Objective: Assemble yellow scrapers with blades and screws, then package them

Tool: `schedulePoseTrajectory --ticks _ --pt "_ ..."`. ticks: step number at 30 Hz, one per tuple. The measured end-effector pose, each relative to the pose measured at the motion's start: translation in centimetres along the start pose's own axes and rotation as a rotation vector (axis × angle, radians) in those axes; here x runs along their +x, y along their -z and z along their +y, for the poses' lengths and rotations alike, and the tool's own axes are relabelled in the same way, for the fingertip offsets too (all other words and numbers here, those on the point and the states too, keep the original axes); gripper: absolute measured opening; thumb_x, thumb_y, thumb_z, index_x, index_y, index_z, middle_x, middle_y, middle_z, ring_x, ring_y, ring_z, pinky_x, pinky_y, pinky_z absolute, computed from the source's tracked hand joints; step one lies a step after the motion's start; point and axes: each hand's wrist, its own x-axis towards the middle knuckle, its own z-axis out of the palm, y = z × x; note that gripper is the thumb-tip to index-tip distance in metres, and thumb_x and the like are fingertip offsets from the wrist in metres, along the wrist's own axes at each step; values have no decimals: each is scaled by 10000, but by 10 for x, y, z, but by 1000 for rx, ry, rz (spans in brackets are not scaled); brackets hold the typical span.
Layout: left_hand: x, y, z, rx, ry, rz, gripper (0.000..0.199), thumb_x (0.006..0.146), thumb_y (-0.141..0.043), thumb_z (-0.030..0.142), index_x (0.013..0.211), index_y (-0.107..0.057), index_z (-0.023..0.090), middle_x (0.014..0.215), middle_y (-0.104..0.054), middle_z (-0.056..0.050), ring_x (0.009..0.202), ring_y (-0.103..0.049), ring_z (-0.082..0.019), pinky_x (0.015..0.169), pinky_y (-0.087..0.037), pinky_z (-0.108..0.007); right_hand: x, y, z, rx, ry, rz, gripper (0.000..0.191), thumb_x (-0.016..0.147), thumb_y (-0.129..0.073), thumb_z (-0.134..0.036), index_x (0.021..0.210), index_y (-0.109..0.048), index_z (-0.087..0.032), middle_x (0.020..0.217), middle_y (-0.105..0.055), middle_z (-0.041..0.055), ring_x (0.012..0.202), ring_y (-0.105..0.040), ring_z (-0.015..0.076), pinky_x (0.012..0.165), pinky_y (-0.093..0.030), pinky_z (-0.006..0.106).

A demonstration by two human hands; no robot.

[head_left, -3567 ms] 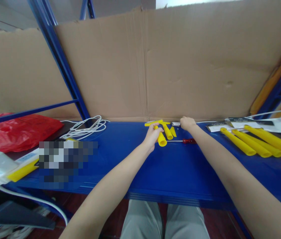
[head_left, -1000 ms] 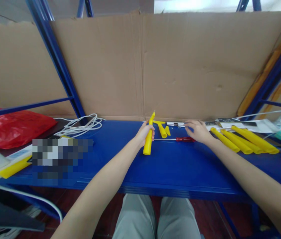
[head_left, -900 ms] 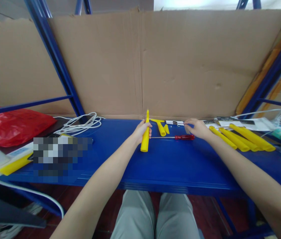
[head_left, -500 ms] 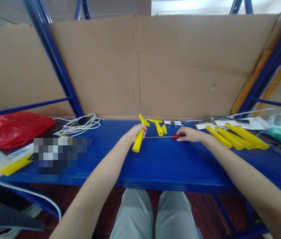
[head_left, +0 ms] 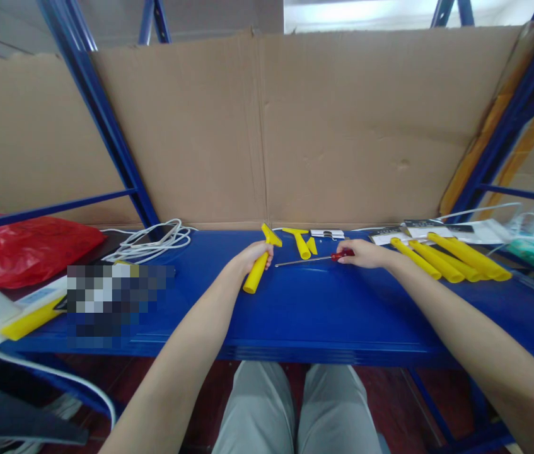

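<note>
My left hand is wrapped round a yellow T-shaped tool, its wide head pointing up and away and its open tube end toward me. To the right, my right hand grips the red handle of a screwdriver. The screwdriver's metal shaft points left, its tip just right of my left hand and apart from the yellow tool. Behind the shaft lie another yellow T-shaped piece and a small yellow wedge.
Several yellow tubes lie on the blue table at the right. A black-and-white clip item sits at the back. White cable, a red bag and a pixelated object are on the left. Cardboard stands behind.
My left hand has moved slightly left and toward me with the yellow tool. The screwdriver's tip now shows, separate from the tool, and its handle is a little higher.
</note>
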Motion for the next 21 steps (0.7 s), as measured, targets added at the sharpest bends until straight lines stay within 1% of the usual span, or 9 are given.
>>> schedulePoseTrajectory --ticks 6,11,15,21 --pt "-1 -1 1 -4 -9 -11 167 535 -435 49 607 -398 194 405 -436 24 347 -408 -102 340 -336 -190 -3 3 9 9 2 63 154 775 -512 -298 819 -615 -191 827 -660 61 737 -593 184 667 -454 286" --pt "-4 -4 3 -6 -11 -1 187 531 -436 49 641 -397 195 410 -443 34 342 -402 -96 343 -335 -189 -3 3 9 -11 -89 143 156 782 -506 -307 800 -595 -181 791 -654 65 694 -588 179 639 -443 280" --pt "-7 -7 5 -1 -20 -15 208 532 -431 41 667 -399 196 420 -445 40 345 -408 -99 349 -345 -196 -2 2 11 -36 -129 151 150 785 -507 -298 805 -588 -173 795 -655 73 697 -591 179 646 -442 277" --pt "-9 -10 7 9 -30 -35 189 555 -419 36 648 -386 198 408 -429 34 346 -406 -101 354 -336 -196 -2 1 16 -39 -131 159 153 793 -509 -311 813 -592 -183 787 -663 60 694 -596 175 641 -447 272"
